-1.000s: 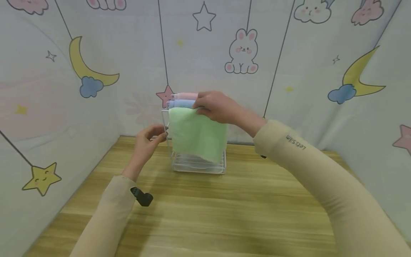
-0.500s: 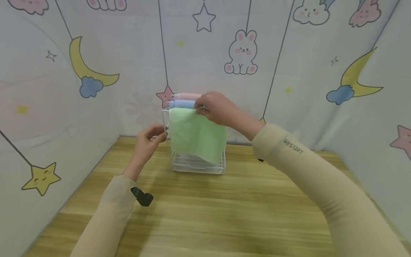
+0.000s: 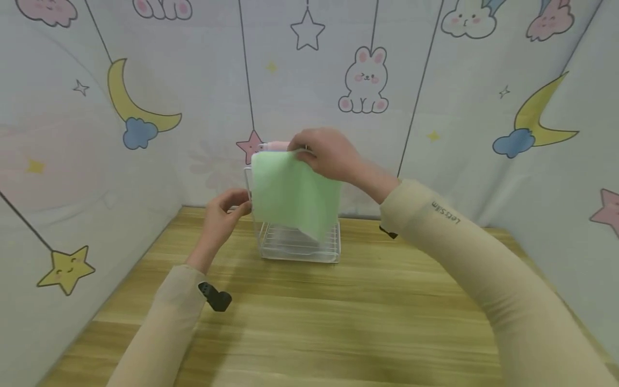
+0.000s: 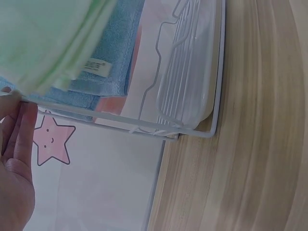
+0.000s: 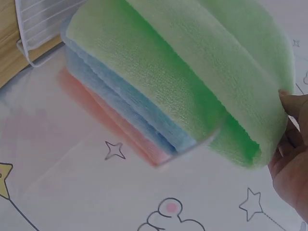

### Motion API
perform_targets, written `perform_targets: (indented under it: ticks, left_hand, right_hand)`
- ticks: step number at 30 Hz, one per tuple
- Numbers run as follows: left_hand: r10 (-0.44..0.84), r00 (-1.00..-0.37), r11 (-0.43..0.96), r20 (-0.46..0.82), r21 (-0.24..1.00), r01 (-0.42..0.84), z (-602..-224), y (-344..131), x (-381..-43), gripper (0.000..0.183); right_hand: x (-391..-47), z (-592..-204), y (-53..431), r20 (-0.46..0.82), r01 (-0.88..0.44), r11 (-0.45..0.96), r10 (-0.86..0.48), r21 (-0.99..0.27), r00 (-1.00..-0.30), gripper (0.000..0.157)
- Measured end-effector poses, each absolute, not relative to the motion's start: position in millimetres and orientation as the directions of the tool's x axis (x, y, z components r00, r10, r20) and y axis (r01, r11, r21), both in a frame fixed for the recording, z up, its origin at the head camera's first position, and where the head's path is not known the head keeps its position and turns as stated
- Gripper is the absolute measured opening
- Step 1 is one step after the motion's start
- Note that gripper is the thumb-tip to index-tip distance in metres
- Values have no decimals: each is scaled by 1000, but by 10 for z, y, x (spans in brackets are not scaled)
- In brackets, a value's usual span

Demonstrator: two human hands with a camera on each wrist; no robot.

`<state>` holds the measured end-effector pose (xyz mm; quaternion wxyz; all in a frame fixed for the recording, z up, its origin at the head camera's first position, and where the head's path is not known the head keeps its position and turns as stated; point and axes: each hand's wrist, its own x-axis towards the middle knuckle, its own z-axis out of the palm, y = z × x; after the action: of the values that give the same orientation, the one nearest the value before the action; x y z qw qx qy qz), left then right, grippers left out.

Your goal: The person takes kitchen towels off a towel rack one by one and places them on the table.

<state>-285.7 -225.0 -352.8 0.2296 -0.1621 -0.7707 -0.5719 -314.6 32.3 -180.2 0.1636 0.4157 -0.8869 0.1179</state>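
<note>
My right hand (image 3: 331,153) pinches the top fold of a light green towel (image 3: 290,193). Raised above the front bar of a white wire towel rack (image 3: 300,259), the towel drapes down in two layers, as the right wrist view shows. Behind it hang a blue towel (image 5: 125,103), with a small label in the left wrist view, and a pink towel (image 3: 278,145). In the head view the green cloth hides nearly all of the blue one. My left hand (image 3: 220,220) holds the rack's left side wire (image 4: 96,113) between thumb and fingers.
The rack's base carries a wire shelf over a clear tray (image 4: 204,72). It stands at the back of a wood-grain table (image 3: 314,322). A white cloth backdrop (image 3: 208,70) printed with moons, stars and rabbits surrounds the table on several sides.
The right hand has lifted the green towel a little up from the front bar, so its top edge now covers the blue towel. The left hand keeps its place on the rack.
</note>
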Motion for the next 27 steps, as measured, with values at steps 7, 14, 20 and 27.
perform_targets:
  ticks: [7,14,20,27]
  left_hand:
    - [-23,-836,274,548,808,522,-3596,-2262,-2904,25]
    - [-20,-849,284,528,817,501,-3608,-2260,-2905,25]
    - [-33,-845,282,535,816,505,-3626,-2281,-2935,24]
    - [-15,-840,253,542,815,521,-3562,-2241,-2885,23]
  right_hand:
    - [-3105,-1230,476,495,-804,579,-663,-135,-561,20]
    - [-2939,-697,732,532,-733,668,-576,-131,-620,23]
    - [-2871,-375,1030,554,-612,785,-469,-97,-688,31]
    - [-2815,-345,1504,456,-536,840,-445,-86,-770,35]
